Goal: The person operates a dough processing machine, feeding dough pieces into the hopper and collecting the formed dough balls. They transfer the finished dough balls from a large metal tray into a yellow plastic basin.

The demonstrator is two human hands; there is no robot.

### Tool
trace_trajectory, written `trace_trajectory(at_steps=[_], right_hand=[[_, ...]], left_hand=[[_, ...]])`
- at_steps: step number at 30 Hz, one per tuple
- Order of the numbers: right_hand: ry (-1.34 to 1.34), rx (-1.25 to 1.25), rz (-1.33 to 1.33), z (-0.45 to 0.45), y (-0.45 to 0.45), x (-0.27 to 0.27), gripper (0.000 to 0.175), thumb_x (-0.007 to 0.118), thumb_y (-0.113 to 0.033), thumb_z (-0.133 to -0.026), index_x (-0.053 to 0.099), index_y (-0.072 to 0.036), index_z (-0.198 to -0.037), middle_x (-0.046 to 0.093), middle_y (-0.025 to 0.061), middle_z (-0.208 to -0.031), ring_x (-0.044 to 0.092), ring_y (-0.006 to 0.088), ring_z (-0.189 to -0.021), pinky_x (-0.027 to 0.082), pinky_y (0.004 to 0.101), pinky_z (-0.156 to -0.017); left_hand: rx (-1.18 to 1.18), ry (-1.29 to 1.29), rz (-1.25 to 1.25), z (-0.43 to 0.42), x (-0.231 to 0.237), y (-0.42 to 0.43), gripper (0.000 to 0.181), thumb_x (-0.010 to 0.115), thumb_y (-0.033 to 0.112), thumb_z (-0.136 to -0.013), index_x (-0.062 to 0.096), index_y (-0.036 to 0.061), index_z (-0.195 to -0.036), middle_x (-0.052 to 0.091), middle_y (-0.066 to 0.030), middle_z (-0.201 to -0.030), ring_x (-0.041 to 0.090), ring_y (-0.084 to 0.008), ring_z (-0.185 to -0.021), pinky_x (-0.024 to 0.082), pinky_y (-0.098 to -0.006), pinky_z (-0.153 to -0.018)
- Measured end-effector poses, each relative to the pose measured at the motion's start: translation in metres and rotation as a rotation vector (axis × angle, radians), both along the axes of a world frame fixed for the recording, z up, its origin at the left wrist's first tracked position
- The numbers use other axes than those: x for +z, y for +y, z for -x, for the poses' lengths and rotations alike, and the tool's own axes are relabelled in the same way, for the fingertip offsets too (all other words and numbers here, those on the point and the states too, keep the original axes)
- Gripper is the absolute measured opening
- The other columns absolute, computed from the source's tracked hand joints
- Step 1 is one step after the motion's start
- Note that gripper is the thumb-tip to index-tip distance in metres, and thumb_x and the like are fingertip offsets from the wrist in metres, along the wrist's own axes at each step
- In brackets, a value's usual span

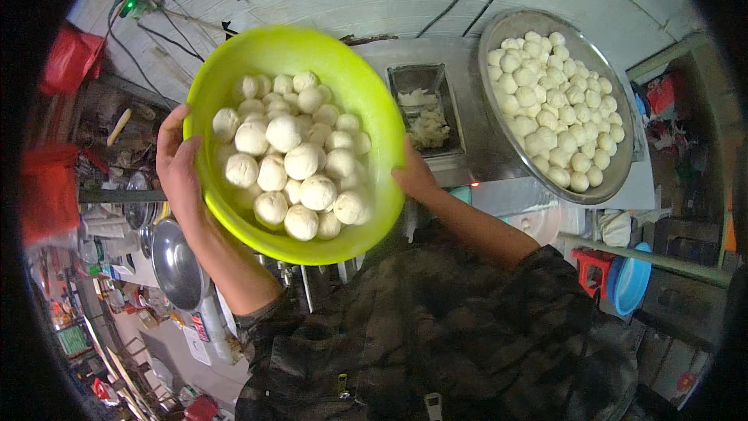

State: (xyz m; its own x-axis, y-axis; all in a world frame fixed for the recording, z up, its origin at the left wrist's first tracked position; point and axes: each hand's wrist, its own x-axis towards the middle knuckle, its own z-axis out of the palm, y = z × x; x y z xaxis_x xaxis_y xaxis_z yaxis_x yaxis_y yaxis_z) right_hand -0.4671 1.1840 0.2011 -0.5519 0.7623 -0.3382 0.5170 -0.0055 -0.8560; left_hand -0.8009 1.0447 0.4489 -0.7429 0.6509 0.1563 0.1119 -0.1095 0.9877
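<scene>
A lime-green plastic basin (374, 99) is held up in front of me, tilted, with many white dough balls (301, 161) in it. My left hand (180, 172) grips the basin's left rim, thumb near the inner edge. On the right rim is my right hand (414, 172), its fingers partly hidden behind the basin. Right of the basin, a large round metal tray (613, 187) holds a heap of similar dough balls (555, 105). Between them, a rectangular metal container (459, 149) set at the counter holds pale, torn dough-like scraps (429, 126).
The steel counter (461, 58) runs along a white wall with hanging cables. At left are a dark metal wok or bowl (178, 266) and cluttered shelves. A red plastic stool (591, 266) and a blue basin (634, 280) stand at lower right.
</scene>
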Motion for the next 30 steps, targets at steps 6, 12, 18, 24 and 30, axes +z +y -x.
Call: trace_trajectory(at_steps=[6, 12, 18, 24, 30], right_hand=[[-0.027, -0.02, 0.106, 0.037, 0.035, 0.004, 0.096, 0.066, -0.012, -0.087, 0.012, 0.006, -0.164, 0.054, 0.0305, -0.147, 0.057, 0.0426, -0.133, 0.048, 0.0496, -0.108], [0.176, -0.106, -0.028, 0.036, 0.017, 0.01, 0.087, 0.065, -0.012, -0.088, 0.023, -0.001, -0.163, 0.055, 0.0273, -0.147, 0.056, 0.0414, -0.134, 0.046, 0.0463, -0.112], [0.092, -0.128, -0.151, 0.047, 0.019, -0.035, 0.073, 0.071, -0.012, -0.082, 0.044, -0.001, -0.149, 0.061, 0.0249, -0.14, 0.06, 0.0409, -0.131, 0.048, 0.0462, -0.109], [0.152, -0.206, -0.053, 0.048, 0.019, -0.032, 0.072, 0.075, -0.013, -0.083, 0.045, -0.001, -0.147, 0.065, 0.025, -0.134, 0.064, 0.0393, -0.125, 0.051, 0.0457, -0.105], [0.206, -0.14, 0.239, 0.027, 0.024, -0.002, 0.071, 0.07, -0.014, -0.09, 0.042, 0.0, -0.154, 0.063, 0.0212, -0.139, 0.062, 0.0348, -0.127, 0.049, 0.0425, -0.106]], left_hand=[[-0.123, 0.05, -0.018, 0.019, 0.009, 0.062, 0.05, 0.053, -0.012, -0.085, 0.061, -0.0045, -0.134, 0.066, -0.016, -0.133, 0.062, -0.0235, -0.123, 0.046, -0.0336, -0.107], [-0.089, 0.016, -0.031, 0.009, 0.016, 0.083, 0.04, 0.053, -0.013, -0.086, 0.066, -0.0029, -0.123, 0.067, -0.0137, -0.123, 0.065, -0.0188, -0.109, 0.05, -0.0287, -0.096], [-0.004, -0.042, 0.022, -0.001, 0.025, 0.085, 0.034, 0.056, -0.013, -0.086, 0.067, -0.0002, -0.116, 0.068, -0.0104, -0.113, 0.064, -0.0168, -0.098, 0.051, -0.0267, -0.088], [-0.039, 0.02, -0.035, -0.015, 0.031, 0.113, 0.031, 0.059, -0.013, -0.085, 0.068, 0.0013, -0.111, 0.067, -0.0074, -0.105, 0.063, -0.015, -0.093, 0.05, -0.0258, -0.084], [-0.038, 0.123, 0.019, -0.034, 0.033, 0.125, 0.025, 0.062, -0.009, -0.09, 0.066, 0.0018, -0.112, 0.07, -0.0088, -0.107, 0.066, -0.0173, -0.095, 0.051, -0.0272, -0.086]])
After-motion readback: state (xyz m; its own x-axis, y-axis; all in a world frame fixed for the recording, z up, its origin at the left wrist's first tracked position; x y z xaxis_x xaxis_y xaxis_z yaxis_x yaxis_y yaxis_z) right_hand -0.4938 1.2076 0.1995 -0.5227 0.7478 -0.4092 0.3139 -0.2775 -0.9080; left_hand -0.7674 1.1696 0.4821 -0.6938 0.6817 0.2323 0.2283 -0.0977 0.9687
